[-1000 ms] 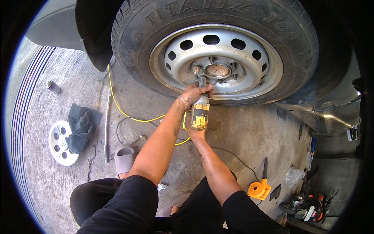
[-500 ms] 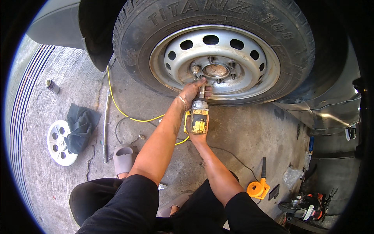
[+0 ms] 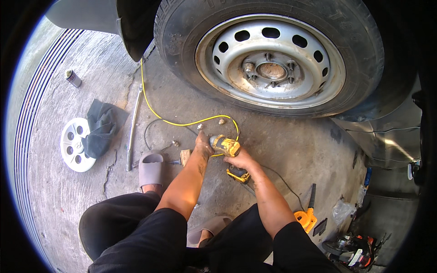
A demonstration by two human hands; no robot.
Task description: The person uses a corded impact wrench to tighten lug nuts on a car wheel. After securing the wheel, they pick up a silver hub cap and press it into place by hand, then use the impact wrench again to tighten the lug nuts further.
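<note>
My right hand [image 3: 241, 159] grips the handle of a yellow and black cordless impact wrench [image 3: 226, 144], its nose turned left and held low over the concrete. My left hand [image 3: 203, 143] is at that nose with fingers bunched; what they hold is hidden. A lug nut [image 3: 200, 127] shows just beyond the left fingertips, and another lug nut [image 3: 222, 121] lies to its right. Beyond my hands stands a wheel with a silver steel rim [image 3: 271, 41] and black tyre [image 3: 182, 59]. Several bare studs ring its hub, and a nut [image 3: 249, 67] sits on the upper-left one.
A yellow cable [image 3: 182, 123] curves across the floor. To the left lie a long metal bar [image 3: 134, 127], a white wheel cover [image 3: 73, 160] partly under a dark cloth [image 3: 101, 129], and a can [image 3: 73, 78]. At right are an orange blower [image 3: 306, 219] and a plastic bag [image 3: 342, 211].
Both hands have drawn back from the wheel hub toward me, bringing the impact wrench down and swinging its nose left. The view has shifted, so the wheel appears higher and farther right.
</note>
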